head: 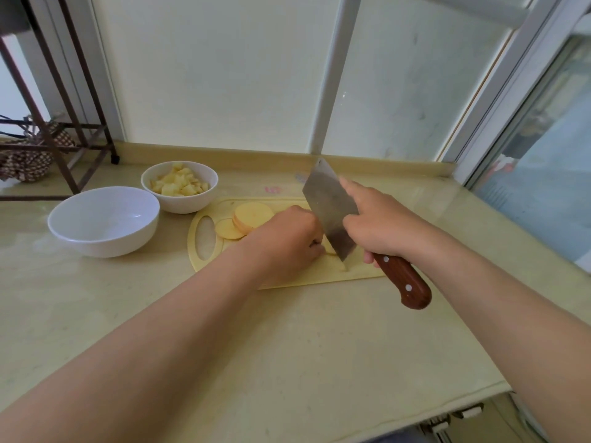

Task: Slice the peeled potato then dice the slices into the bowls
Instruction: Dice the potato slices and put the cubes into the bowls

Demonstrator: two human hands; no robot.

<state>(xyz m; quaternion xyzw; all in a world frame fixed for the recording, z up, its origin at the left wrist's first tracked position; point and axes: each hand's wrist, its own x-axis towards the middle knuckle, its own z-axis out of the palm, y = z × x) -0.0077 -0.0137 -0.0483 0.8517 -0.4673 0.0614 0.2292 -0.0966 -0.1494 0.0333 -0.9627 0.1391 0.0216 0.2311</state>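
A pale yellow cutting board point(204, 260) lies on the counter. On its left part sit a stack of round potato slices point(252, 215) and one single slice point(227, 229). My left hand point(284, 241) lies curled over potato pieces on the board, mostly hiding them. My right hand point(380, 222) grips a cleaver point(329, 209) by its wooden handle point(406, 282), forefinger along the blade. The blade's edge is down on the board right beside my left fingers. A white bowl point(182, 199) behind the board holds diced potato point(179, 183). A larger white bowl point(102, 228) stands to the left with nothing in it.
The beige counter point(287, 346) ends at a front edge on the lower right. A frosted window point(224, 75) stands behind the counter. A dark metal rack point(64, 148) with a patterned cloth stands at the far left.
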